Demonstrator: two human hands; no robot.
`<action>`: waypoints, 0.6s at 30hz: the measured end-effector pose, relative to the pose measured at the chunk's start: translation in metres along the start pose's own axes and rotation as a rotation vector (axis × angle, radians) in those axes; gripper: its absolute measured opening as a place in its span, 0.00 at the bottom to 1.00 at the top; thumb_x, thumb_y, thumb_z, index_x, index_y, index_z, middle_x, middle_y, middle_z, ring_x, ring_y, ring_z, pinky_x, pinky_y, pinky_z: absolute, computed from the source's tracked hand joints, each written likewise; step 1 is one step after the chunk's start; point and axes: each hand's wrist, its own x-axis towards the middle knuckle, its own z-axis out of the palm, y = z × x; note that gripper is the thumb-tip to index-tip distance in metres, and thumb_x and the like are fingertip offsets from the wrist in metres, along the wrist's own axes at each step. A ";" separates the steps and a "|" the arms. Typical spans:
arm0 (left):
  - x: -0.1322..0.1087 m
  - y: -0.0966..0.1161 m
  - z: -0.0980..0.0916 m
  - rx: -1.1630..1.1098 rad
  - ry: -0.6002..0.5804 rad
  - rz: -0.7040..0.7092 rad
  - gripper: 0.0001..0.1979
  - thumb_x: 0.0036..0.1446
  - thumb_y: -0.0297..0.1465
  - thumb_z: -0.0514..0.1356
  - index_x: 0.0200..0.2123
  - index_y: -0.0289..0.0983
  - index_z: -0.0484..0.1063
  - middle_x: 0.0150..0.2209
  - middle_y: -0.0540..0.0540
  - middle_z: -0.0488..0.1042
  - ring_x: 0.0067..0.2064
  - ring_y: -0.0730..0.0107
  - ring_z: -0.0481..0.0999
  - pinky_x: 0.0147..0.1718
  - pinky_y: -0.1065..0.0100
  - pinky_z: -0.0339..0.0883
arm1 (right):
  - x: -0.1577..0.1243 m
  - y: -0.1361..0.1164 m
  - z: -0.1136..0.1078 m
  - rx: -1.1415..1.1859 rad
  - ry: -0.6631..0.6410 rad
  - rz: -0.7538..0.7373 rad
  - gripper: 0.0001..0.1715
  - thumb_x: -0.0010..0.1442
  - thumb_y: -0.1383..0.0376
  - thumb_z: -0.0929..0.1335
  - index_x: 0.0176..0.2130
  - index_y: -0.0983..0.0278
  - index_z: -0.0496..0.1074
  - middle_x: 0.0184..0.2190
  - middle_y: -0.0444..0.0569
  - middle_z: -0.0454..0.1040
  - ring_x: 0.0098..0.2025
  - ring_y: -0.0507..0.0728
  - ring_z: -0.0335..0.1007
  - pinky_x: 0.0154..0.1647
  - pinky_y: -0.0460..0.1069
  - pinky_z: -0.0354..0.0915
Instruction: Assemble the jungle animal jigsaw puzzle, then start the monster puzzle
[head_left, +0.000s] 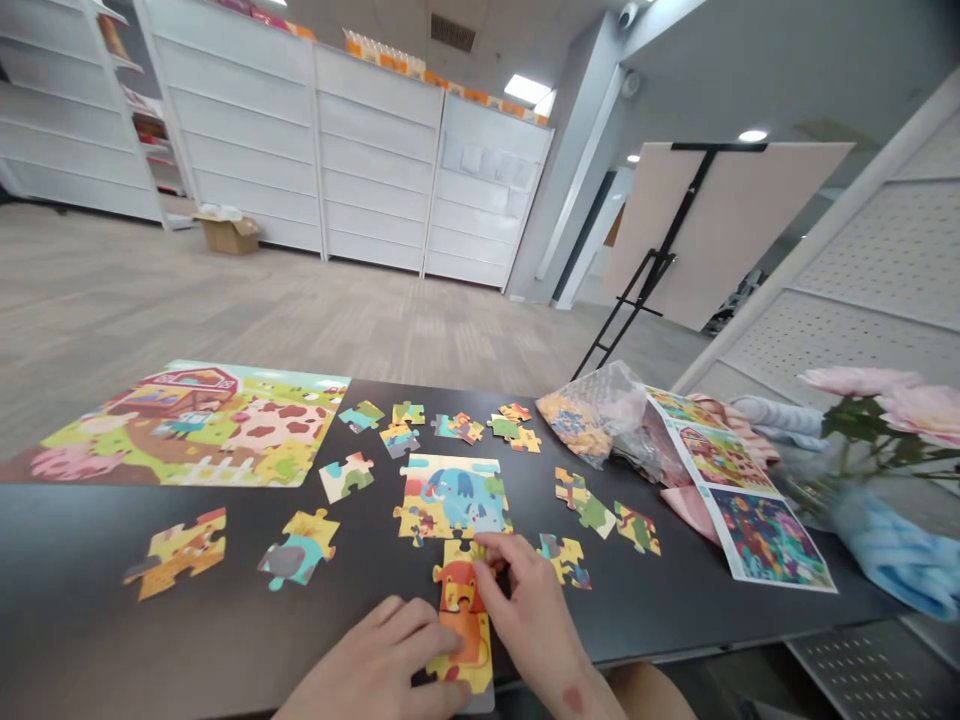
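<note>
My left hand (390,660) rests over the lower of two joined lion puzzle pieces, its fingers apart and lying on the orange body piece (472,632). The upper piece, with the lion's red face (455,585), lies directly above it. My right hand (529,590) is closed in a pinch at that upper piece's right edge, with thumb and index finger near its top corner. Just beyond is a joined block of pieces showing blue elephants (457,495). The lion pieces sit close below this block; whether they interlock is partly hidden by my right fingers.
Loose puzzle pieces (298,548) lie around on the black table (247,640). A farm picture (277,425) is at left. To the right are a plastic bag of pieces (581,425), a printed picture sheet (772,535), cloths (900,560) and pink flowers (926,405).
</note>
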 end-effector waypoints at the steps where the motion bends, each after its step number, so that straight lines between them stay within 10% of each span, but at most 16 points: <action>1: 0.000 0.000 -0.001 0.002 -0.008 0.002 0.06 0.65 0.36 0.66 0.42 0.45 0.73 0.43 0.56 0.77 0.40 0.69 0.70 0.36 0.68 0.58 | 0.000 -0.001 0.000 -0.014 0.004 -0.005 0.13 0.64 0.67 0.64 0.45 0.61 0.76 0.34 0.48 0.76 0.36 0.58 0.75 0.40 0.51 0.71; 9: 0.008 0.001 -0.018 0.010 -0.173 -0.070 0.13 0.67 0.45 0.61 0.45 0.43 0.73 0.54 0.46 0.76 0.56 0.60 0.73 0.50 0.65 0.66 | 0.003 -0.005 -0.009 0.067 -0.065 -0.011 0.11 0.62 0.68 0.66 0.43 0.60 0.76 0.40 0.48 0.75 0.41 0.57 0.74 0.45 0.51 0.71; 18: 0.000 -0.001 -0.015 -0.058 -0.179 -0.163 0.05 0.65 0.33 0.63 0.44 0.44 0.71 0.53 0.47 0.75 0.55 0.62 0.73 0.49 0.68 0.66 | 0.033 0.044 -0.052 0.200 0.208 0.097 0.16 0.68 0.56 0.63 0.45 0.63 0.73 0.41 0.54 0.78 0.43 0.60 0.76 0.44 0.52 0.71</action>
